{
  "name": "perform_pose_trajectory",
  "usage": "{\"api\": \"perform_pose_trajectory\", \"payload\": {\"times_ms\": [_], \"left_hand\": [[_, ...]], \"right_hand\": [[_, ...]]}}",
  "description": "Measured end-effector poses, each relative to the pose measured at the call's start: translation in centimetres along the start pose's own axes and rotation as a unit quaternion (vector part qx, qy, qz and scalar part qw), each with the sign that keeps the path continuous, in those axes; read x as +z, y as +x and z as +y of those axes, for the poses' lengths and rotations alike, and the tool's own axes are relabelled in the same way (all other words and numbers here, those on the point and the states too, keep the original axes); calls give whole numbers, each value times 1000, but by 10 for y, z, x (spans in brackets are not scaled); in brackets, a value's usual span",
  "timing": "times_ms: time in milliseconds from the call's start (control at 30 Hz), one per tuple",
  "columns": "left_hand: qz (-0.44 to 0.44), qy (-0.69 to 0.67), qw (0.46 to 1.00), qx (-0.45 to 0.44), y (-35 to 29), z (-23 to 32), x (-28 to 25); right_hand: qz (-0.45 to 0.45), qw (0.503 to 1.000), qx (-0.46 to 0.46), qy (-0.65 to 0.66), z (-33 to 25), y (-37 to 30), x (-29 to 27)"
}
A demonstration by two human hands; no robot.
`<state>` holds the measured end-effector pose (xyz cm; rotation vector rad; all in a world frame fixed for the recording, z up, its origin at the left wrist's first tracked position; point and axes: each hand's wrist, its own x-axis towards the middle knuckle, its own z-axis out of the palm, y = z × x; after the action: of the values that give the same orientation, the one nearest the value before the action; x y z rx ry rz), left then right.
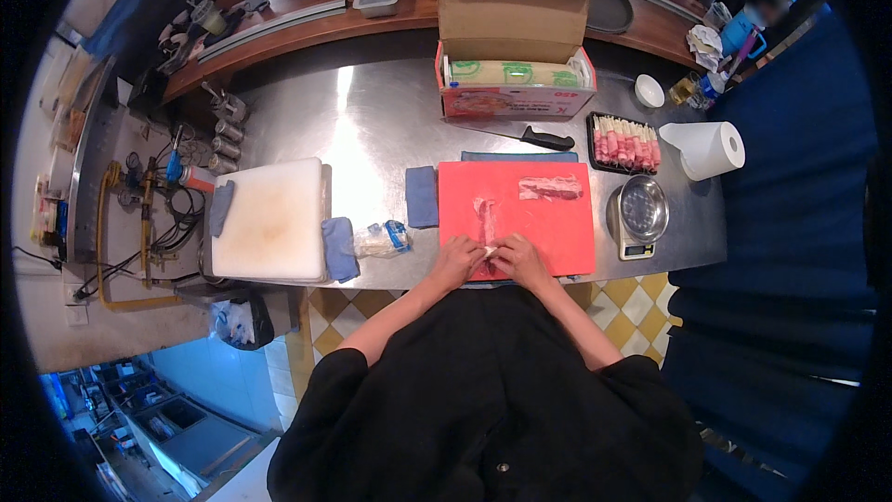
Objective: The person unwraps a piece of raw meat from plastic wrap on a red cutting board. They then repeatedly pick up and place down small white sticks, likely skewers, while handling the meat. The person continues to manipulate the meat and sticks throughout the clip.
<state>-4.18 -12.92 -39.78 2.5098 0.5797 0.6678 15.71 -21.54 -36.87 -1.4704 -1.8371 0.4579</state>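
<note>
On a red cutting board (561,240) a slice of streaky meat (484,214) lies lengthwise, its near end under my fingers. My left hand (457,263) and my right hand (520,262) meet at that end, fingers closed around a small white bundle (490,252) that looks like enoki mushrooms. The fingers partly cover the bundle and the meat below it. More sliced meat (550,188) rests at the board's far right. Beyond the board, a black tray (592,165) holds several meat-wrapped rolls (625,143) with white ends.
A black-handled knife (546,138) lies behind the board, before an open carton (517,104) with a film roll. A scale (637,249) bearing a metal bowl (643,208) and a paper roll (708,150) stand right. Leftward are blue cloths (422,197), a mushroom packet (379,241) and a white board (267,223).
</note>
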Motion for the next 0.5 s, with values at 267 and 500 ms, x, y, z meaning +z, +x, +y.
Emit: {"api": "perform_pose_trajectory", "payload": {"times_ms": [267, 500], "left_hand": [[-13, -16, 1000, -19, 4, -4, 7], [-26, -5, 1000, -12, 6, -7, 3]], "right_hand": [[-147, 977, -103, -118, 1, -8, -8], [-197, 942, -188, -197, 16, 3, 6]]}}
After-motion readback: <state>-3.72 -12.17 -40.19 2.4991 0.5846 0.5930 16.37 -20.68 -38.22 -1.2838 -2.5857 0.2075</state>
